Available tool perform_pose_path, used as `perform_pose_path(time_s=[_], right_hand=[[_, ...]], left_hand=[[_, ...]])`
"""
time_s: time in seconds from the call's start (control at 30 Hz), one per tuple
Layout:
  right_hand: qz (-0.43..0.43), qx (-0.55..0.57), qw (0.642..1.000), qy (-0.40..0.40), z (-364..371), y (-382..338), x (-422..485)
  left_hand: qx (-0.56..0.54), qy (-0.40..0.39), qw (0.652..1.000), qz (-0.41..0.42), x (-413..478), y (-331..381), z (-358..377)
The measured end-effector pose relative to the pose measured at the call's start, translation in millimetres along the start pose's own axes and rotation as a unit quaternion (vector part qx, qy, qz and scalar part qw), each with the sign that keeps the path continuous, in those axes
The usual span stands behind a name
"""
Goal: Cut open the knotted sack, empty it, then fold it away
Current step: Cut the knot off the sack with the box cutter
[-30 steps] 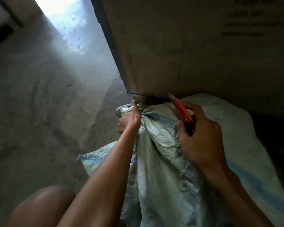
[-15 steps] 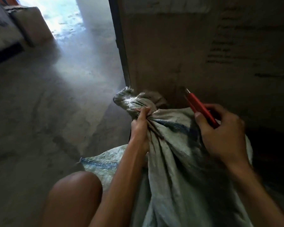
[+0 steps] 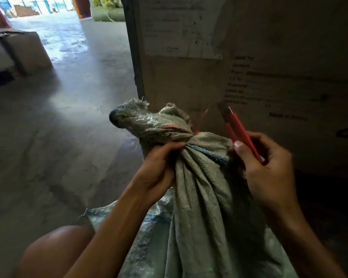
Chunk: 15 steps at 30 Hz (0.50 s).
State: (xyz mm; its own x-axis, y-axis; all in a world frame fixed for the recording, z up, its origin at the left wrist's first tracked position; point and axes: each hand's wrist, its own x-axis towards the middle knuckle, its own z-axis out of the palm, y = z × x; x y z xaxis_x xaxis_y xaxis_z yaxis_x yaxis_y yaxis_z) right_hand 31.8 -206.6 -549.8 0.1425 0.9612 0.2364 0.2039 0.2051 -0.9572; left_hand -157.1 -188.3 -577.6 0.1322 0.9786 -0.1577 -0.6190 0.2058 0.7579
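A grey-green woven sack point(image 3: 205, 207) stands upright in front of me, its neck gathered and tied into a knot point(image 3: 149, 122) at the top. My left hand point(image 3: 159, 169) grips the gathered neck just below the knot. My right hand point(image 3: 269, 173) holds a red utility knife point(image 3: 242, 135) to the right of the neck, blade out and pointing up and left, apart from the fabric. A blue stripe runs along the sack under the knot.
A large printed cardboard box point(image 3: 249, 67) stands right behind the sack. Concrete floor point(image 3: 58, 127) spreads left toward a bright doorway. A smaller box point(image 3: 26, 51) sits at the far left. My bare knee point(image 3: 54, 253) is at the bottom left.
The view has tilted up and the sack's neck has been lifted, so the knot now shows clearly. My left hand slid just under the knot; the knife hand rose beside the neck.
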Motion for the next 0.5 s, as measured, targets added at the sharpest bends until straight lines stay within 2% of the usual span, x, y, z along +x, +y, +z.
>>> perform_pose_path(time_s=[0.17, 0.27, 0.4, 0.5], right_hand=[[-0.067, -0.018, 0.997, 0.03, -8, -16, -19], [-0.12, -0.026, 0.991, 0.048, -13, -24, -28], [-0.153, -0.03, 0.988, 0.015, -15, -27, -38], [-0.204, -0.096, 0.974, -0.023, -11, -26, -42]], left_hand=[[0.082, 0.036, 0.992, 0.087, -11, 3, 8], [0.063, 0.052, 0.987, 0.139, -12, 8, 5], [-0.003, 0.067, 0.987, 0.147, -10, 13, 7], [-0.009, 0.022, 0.992, 0.123, -14, 16, 11]])
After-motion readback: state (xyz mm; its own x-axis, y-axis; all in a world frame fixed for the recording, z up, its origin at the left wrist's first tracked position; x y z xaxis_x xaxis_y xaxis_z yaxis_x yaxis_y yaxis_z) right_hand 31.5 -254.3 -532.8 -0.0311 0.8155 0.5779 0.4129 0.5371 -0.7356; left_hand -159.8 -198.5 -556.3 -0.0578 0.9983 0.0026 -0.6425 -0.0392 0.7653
